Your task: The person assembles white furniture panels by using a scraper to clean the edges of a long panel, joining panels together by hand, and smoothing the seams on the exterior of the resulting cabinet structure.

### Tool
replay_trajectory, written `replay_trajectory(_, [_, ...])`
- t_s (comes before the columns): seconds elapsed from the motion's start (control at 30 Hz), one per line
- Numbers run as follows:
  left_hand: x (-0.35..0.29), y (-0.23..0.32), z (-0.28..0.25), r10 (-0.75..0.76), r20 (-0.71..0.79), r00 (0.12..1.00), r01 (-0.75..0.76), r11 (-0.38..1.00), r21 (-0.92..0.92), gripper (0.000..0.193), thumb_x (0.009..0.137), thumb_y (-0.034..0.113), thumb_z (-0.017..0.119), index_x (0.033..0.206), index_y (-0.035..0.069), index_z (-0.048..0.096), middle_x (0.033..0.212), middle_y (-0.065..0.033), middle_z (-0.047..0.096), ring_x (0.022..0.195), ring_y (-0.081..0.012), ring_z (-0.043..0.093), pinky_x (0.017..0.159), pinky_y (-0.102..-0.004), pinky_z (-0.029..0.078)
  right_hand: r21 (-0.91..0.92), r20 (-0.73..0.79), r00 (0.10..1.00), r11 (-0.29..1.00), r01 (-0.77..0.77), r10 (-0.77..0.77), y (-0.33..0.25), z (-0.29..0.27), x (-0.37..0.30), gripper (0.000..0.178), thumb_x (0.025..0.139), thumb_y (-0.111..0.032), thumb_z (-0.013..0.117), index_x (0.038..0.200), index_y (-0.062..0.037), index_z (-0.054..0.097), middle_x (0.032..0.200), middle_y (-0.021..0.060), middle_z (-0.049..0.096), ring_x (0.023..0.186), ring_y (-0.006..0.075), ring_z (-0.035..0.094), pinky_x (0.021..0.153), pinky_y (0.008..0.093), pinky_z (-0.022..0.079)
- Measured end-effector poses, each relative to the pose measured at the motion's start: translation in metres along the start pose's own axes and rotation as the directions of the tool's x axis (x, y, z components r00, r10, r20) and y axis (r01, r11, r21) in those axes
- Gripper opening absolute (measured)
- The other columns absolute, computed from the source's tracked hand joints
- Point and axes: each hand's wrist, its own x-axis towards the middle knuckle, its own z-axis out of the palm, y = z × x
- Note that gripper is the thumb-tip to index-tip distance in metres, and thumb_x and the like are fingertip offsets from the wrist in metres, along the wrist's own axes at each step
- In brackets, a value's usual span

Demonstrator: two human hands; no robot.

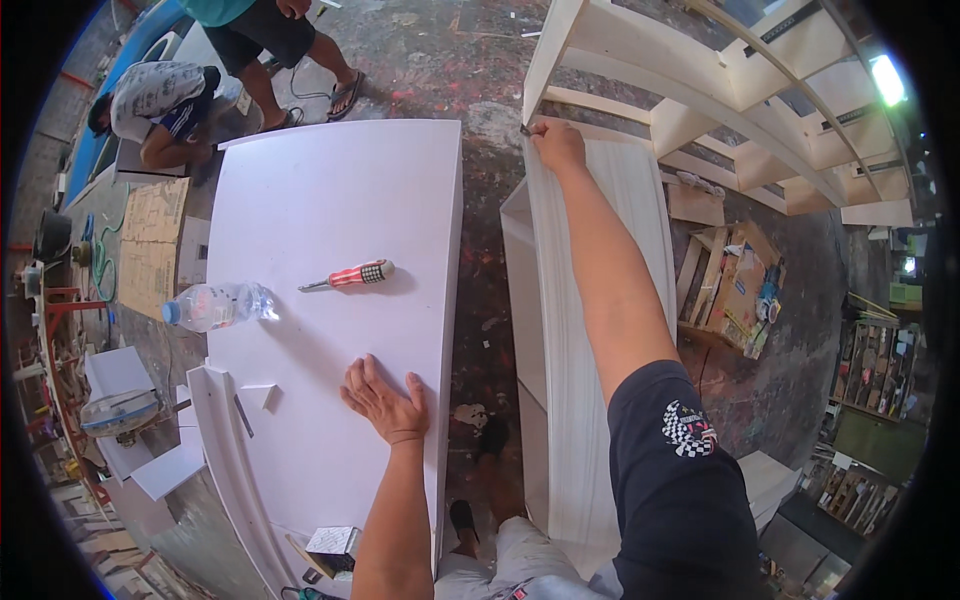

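Observation:
My left hand (390,402) lies with fingers spread on a large white panel (335,200), holding nothing. Beyond it on the panel rests a screwdriver (348,276) with a red, white and black handle, its shaft pointing left. A clear plastic bottle (222,306) with a blue cap lies on its side at the panel's left edge. My right arm reaches far forward over a pale wood-grain cabinet (585,300). At its far left corner my right hand (559,146) is closed in a pinch at a small dark piece, too small to name.
A wooden frame (690,60) stands at the far right, close to my right hand. Two people, one crouching (160,100) and one standing (265,40), are at the far left. A wooden crate (725,285) sits right of the cabinet. A small box (333,545) lies near my left forearm.

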Motion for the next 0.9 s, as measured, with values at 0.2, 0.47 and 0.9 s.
replay_trajectory(0.2, [0.000, -0.001, -0.001, -0.018, 0.020, 1.000, 0.018, 1.000, -0.014, 0.076, 0.092, 0.049, 0.054, 0.151, 0.003, 0.037, 0.151, -0.0143, 0.037, 0.148, -0.0344, 0.027, 0.125, -0.0574, 0.007, -0.048, 0.038, 0.999, 0.999, 0.008, -0.006, -0.009, -0.008, -0.004, 0.018, 0.087, -0.023, 0.072, 0.103, -0.0174, 0.077, 0.108, 0.0097, 0.075, 0.103, 0.0311, 0.071, 0.089, 0.0445, 0.056])
replay_trajectory(0.47, [-0.001, 0.000, 0.002, -0.014, 0.025, 1.000, 0.014, 1.000, 0.000, 0.076, 0.092, 0.049, 0.054, 0.150, 0.003, 0.038, 0.149, -0.0144, 0.038, 0.147, -0.0347, 0.028, 0.124, -0.0580, 0.007, -0.123, 0.099, 0.992, 0.988, 0.089, -0.077, -0.007, -0.018, 0.003, 0.015, 0.089, -0.019, 0.069, 0.102, -0.0184, 0.076, 0.103, 0.0101, 0.075, 0.100, 0.0326, 0.071, 0.088, 0.0457, 0.056])
replay_trajectory(0.9, [0.000, 0.000, 0.001, -0.038, 0.020, 0.999, 0.038, 0.999, -0.027, 0.075, 0.090, 0.047, 0.056, 0.149, 0.005, 0.039, 0.148, -0.0144, 0.039, 0.147, -0.0346, 0.029, 0.124, -0.0576, 0.009, -0.168, 0.138, 0.969, 0.959, 0.227, -0.205, -0.008, -0.021, -0.006, 0.020, 0.086, -0.016, 0.070, 0.106, -0.0151, 0.074, 0.104, 0.0106, 0.075, 0.099, 0.0319, 0.071, 0.087, 0.0441, 0.055])
